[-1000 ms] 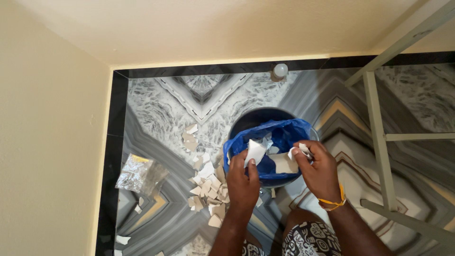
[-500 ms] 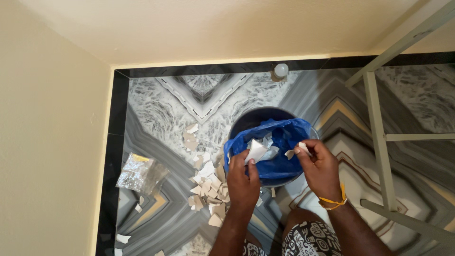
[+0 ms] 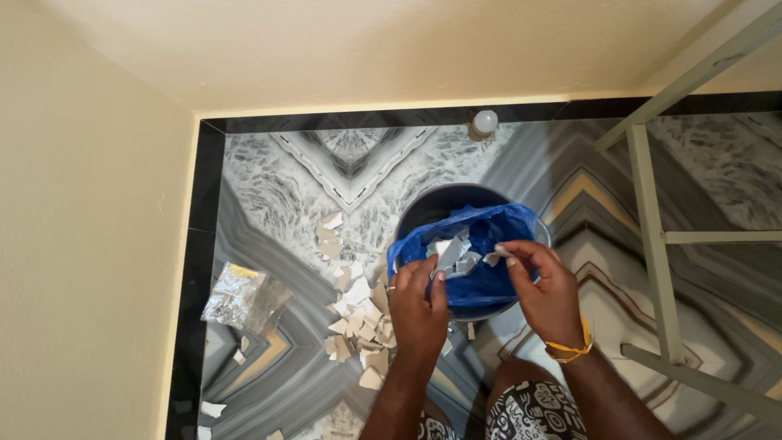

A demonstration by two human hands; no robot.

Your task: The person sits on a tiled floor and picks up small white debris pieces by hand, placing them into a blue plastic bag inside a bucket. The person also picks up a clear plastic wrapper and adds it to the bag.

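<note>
A round dark bin (image 3: pixel 432 204) lined with a blue plastic bag (image 3: pixel 497 228) stands on the patterned floor. Several torn pale paper pieces (image 3: pixel 456 254) lie inside the bag. My left hand (image 3: pixel 417 308) rests at the bag's near rim, fingers by a paper piece. My right hand (image 3: pixel 544 289) is over the bag, pinching a small paper scrap (image 3: pixel 494 257) between thumb and fingers. A yellow band is on my right wrist.
A heap of torn paper scraps (image 3: pixel 354 314) lies on the floor left of the bin. A crumpled clear wrapper (image 3: pixel 236 297) sits near the left wall. A small white-capped object (image 3: pixel 483 123) stands by the far wall. A pale metal frame (image 3: pixel 652 236) rises at right.
The larger paper pieces held over the bag have dropped into it. Both hands have lowered slightly toward the bag's rim; the right keeps only a small scrap.
</note>
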